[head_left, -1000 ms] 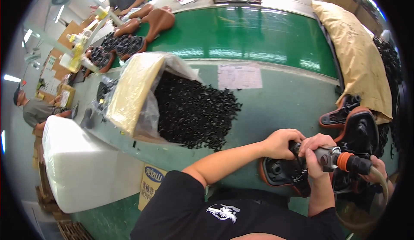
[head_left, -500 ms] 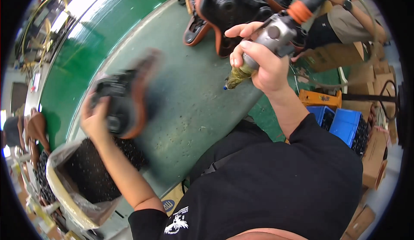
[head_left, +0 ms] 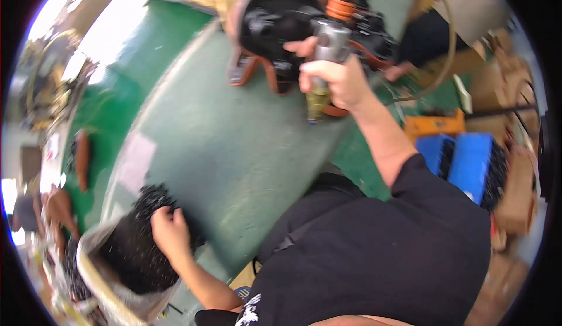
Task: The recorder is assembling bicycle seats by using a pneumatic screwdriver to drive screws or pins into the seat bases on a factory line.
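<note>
My right hand (head_left: 336,80) grips a metal power screwdriver (head_left: 332,42) with an orange ring and a yellowish wrapped nose that points down over the table. Just beyond it lies an upturned saddle (head_left: 281,24), brown with a black underside. My left hand (head_left: 171,232) reaches to a heap of small black parts (head_left: 153,200) at the edge of a plastic-lined box (head_left: 88,255). Its fingertips are lost among the dark parts, and whether they pinch any is not visible. A brown saddle-like piece (head_left: 82,159) shows at the left, on the green floor.
The green worktable (head_left: 234,150) curves across the middle. A hose (head_left: 448,62) hangs at the right, near another person's dark clothing (head_left: 427,45). Blue bins (head_left: 471,159) of black parts and cardboard boxes (head_left: 518,200) stand at the right. More brown saddles (head_left: 61,209) are at far left.
The saddle that my left hand held over the table is out of that hand. My left hand has moved down to the black parts. My right hand has shifted left with the screwdriver, now more upright.
</note>
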The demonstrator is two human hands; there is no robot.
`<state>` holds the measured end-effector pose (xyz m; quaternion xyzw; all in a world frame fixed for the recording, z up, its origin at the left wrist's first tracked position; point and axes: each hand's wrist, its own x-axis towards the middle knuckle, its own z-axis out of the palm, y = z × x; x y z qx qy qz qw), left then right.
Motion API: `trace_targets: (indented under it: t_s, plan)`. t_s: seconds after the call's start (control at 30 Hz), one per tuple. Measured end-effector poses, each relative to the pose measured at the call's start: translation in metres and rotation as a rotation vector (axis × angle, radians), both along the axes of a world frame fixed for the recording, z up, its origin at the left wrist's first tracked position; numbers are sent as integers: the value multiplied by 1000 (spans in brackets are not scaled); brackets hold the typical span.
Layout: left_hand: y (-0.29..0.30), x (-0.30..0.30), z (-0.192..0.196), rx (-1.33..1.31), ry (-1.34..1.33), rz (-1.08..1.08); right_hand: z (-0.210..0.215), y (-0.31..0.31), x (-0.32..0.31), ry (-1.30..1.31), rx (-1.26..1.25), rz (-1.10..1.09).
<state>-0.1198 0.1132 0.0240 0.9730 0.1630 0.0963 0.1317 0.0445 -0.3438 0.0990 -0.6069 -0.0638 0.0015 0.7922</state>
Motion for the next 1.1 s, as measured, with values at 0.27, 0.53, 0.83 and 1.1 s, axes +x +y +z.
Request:
trace_targets:
  t_s: [0.27,0.53,0.83,1.1]
  plan:
    - [-14,-1,-47,61,-89,-101,-24,7,-8,23,67,374]
    - [-19,-6,-65,49,-368,-188,-33,90,-48,498,192,844]
    - [-65,-31,-19,-1163,-399,58,-21,91,-27,315,-183,707]
    - [-130,-57,9,-2139,-106,-67,31,108,-65,-327,415,530]
